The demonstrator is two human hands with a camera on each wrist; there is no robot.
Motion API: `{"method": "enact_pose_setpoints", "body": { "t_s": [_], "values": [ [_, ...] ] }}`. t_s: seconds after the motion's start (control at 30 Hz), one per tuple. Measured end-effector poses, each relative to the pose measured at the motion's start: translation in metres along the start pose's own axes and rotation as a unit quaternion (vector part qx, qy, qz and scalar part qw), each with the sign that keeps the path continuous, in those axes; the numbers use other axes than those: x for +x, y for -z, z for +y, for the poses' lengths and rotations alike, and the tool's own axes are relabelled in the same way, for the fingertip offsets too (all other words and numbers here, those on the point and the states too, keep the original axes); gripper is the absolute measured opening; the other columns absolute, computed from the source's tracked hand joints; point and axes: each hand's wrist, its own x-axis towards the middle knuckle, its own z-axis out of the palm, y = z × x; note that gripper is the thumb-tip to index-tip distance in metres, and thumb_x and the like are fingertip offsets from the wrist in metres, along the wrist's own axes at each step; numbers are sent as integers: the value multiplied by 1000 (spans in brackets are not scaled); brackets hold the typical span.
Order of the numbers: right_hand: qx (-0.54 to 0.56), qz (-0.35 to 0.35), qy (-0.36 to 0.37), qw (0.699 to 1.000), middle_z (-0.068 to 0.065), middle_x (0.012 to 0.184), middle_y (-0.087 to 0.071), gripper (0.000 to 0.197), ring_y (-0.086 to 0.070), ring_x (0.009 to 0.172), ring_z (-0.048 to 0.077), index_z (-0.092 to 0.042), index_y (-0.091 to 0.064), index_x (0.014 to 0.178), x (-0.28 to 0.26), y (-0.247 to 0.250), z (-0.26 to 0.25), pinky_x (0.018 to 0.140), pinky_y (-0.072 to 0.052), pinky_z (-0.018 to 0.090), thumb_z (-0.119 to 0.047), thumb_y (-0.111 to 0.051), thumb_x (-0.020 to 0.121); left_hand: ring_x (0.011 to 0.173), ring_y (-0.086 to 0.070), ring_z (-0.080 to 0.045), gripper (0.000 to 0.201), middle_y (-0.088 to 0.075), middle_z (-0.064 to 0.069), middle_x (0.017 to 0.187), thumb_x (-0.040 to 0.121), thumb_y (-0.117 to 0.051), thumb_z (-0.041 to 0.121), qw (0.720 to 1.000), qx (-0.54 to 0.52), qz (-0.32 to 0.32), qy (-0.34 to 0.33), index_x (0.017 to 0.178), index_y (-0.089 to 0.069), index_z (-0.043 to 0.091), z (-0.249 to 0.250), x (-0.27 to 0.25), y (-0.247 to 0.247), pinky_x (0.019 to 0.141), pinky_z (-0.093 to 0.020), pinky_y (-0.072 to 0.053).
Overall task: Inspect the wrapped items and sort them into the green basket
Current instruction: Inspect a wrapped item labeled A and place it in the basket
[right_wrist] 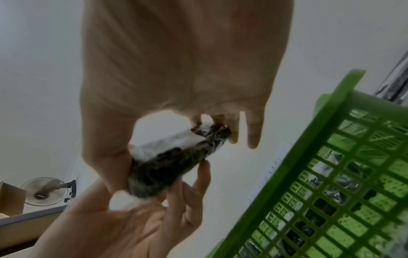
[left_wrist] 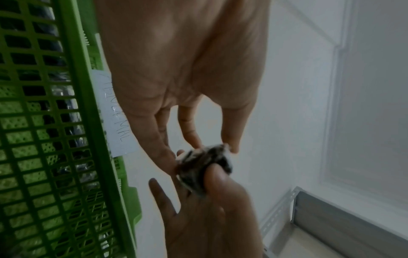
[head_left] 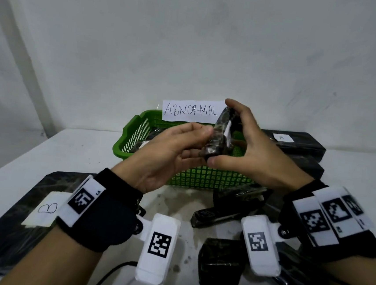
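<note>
Here, I see a white table (head_left: pixel 71 154) set against a plain white wall (head_left: pixel 192 39), stained and speckled below my wrists. My right hand (head_left: pixel 255 153) grips a dark wrapped item (head_left: pixel 218 136) between thumb and curled fingers, holding it upright above the green basket (head_left: pixel 132 134). My left hand (head_left: pixel 170 152) is relaxed, its fingertips touching the item's near side. Just behind the hands, a paper sign (head_left: pixel 191 110) on the basket's far rim reads "ABNORMAL". Beyond my right hand, a black bundle (head_left: pixel 297 141) carries a slip marked "A". Beneath my left wrist, a black tray (head_left: pixel 13 229) bears a slip (head_left: pixel 44 209) marked "B". More dark wrapped pieces (head_left: pixel 221 260) lie under my right wrist.
</note>
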Motion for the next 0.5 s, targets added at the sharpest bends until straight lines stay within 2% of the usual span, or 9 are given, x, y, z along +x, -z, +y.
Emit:
{"method": "enact_pose_setpoints", "body": {
  "t_s": [0.07,0.1,0.17,0.23,0.3,0.33,0.37,0.43,0.5],
  "values": [
    [-4,26,27,999,-12,137,-49,116,-53,127,6,-35,-21,151,-1,0,2,112,-44,39,-55,-80,53,80,-69,-14,27,-72,-6,95,78,-64,31,1000,7,-12,2,98,-62,14,1,0,2,78,-26,-60],
    [-11,30,38,999,-14,136,-49,114,-52,128,5,-36,-23,150,-1,0,3,112,-44,40,-55,-80,53,77,-69,-13,23,-72,-5,92,78,-65,29,1000,11,-18,4,96,-61,15,2,0,3,77,-26,-61],
    [-28,34,45,998,-14,142,-46,118,-47,134,4,-39,-20,151,-1,0,4,114,-41,41,-58,-83,53,69,-68,-13,19,-71,-1,83,75,-69,22,1000,16,-15,-2,91,-60,16,2,-1,5,70,-25,-61],
    [-23,10,37,999,-12,157,-34,128,-35,145,5,-47,-9,154,-1,2,4,120,-33,43,-64,-85,52,66,-68,-13,24,-71,-1,79,72,-71,17,1000,27,-3,-15,93,-59,15,3,0,7,65,-25,-59],
    [20,-19,24,999,-11,165,-22,131,-26,150,5,-53,1,153,-1,4,3,122,-28,41,-70,-83,55,72,-69,-14,30,-72,1,81,74,-74,9,997,67,9,-32,99,-59,13,2,0,9,67,-24,-59],
    [55,-12,13,998,-11,164,-24,127,-29,148,4,-51,1,154,-1,4,2,119,-31,38,-69,-82,60,77,-70,-13,31,-73,1,85,77,-74,5,994,96,17,-40,103,-59,13,1,0,9,69,-24,-59],
    [90,8,-4,996,-9,160,-35,119,-39,143,3,-45,-3,157,0,5,0,112,-38,32,-63,-80,68,81,-70,-13,34,-74,1,90,78,-74,2,991,122,23,-48,106,-59,13,0,0,8,72,-25,-59],
    [129,58,-33,989,-3,138,-61,93,-61,122,7,-28,-28,154,1,3,-3,95,-50,26,-45,-79,78,84,-68,-16,42,-74,-1,100,77,-77,0,985,158,28,-59,114,-59,11,-2,0,7,82,-30,-59],
    [122,107,-32,986,5,112,-73,58,-72,103,18,-17,-55,134,4,1,-1,90,-58,39,-24,-79,82,83,-64,-16,47,-73,-2,103,76,-79,1,981,183,25,-66,118,-60,11,-4,0,5,87,-32,-57]
  ]
}}
